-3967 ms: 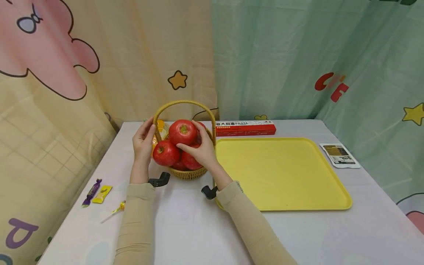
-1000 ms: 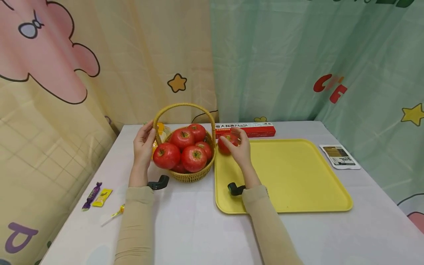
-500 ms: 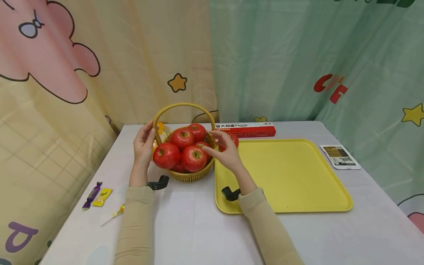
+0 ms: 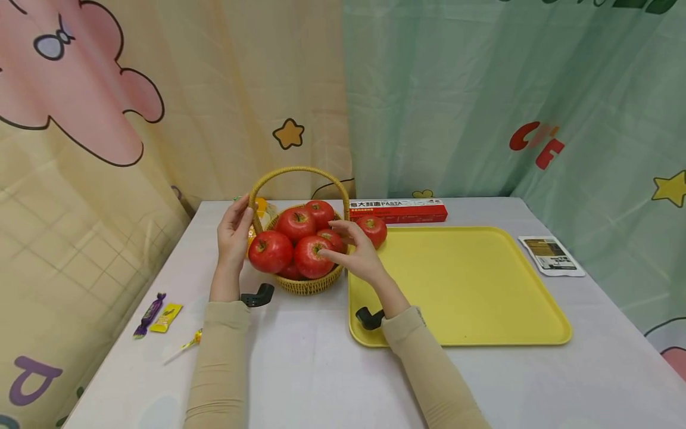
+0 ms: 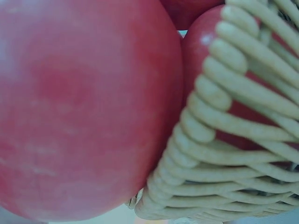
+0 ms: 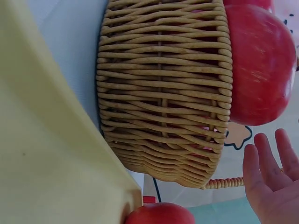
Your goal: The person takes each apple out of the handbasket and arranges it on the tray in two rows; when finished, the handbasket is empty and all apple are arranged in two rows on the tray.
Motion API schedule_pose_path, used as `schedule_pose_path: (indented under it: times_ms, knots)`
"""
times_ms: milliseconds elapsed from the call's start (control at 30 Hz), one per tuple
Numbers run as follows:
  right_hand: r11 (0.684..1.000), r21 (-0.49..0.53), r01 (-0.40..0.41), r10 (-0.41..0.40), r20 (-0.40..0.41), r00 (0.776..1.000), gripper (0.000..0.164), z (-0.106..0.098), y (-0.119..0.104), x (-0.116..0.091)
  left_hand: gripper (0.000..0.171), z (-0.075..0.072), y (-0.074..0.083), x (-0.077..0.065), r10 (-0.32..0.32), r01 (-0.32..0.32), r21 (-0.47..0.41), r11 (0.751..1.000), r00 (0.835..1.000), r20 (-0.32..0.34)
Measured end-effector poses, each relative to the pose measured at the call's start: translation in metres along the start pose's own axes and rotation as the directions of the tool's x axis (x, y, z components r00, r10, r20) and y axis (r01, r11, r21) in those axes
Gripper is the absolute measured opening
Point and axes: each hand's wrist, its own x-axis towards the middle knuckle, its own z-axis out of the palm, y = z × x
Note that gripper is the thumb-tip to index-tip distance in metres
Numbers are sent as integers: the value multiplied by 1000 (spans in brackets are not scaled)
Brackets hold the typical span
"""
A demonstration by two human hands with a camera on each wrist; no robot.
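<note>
A wicker basket [image 4: 305, 287] heaped with several red apples stands left of the tray. At the left foot of its handle [image 4: 300, 169], my left hand [image 4: 233, 235] pinches the cane between thumb and fingers. My right hand [image 4: 358, 253] hovers over the basket's right side, thumb and fingers spread near the front apple [image 4: 309, 260]; whether the thumb touches it I cannot tell. In the right wrist view the fingers [image 6: 262, 156] are apart from the apple [image 6: 259, 65] on the rim. One apple [image 4: 372, 230] lies at the yellow tray's [image 4: 455, 286] far left corner.
Behind the tray lies a red pasta box [image 4: 399, 211]. A white packet [image 4: 552, 255] is at the right. A purple candy [image 4: 150, 316], a yellow candy [image 4: 167, 318] and a lollipop [image 4: 192, 341] lie at the left. An orange package [image 4: 262, 208] is partly hidden behind the basket.
My right hand took an apple from the top of the basket, set it at the tray's far left corner, let go and came back left over the basket. My left hand stays on the handle.
</note>
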Motion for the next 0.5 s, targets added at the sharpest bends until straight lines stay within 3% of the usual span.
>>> schedule_pose_path:
  times_ms: [233, 500]
  knots:
    - [997, -59, -50, 51, 17, 999, 65, 6, 5, -2, 37, 0, 0, 0, -7, 7, -5, 1000, 1000, -2]
    - [998, -69, 2, 1, 39, 999, 65, 10, 6, -2, 37, 0, 0, 0, -13, 13, -23, 1000, 1000, -1]
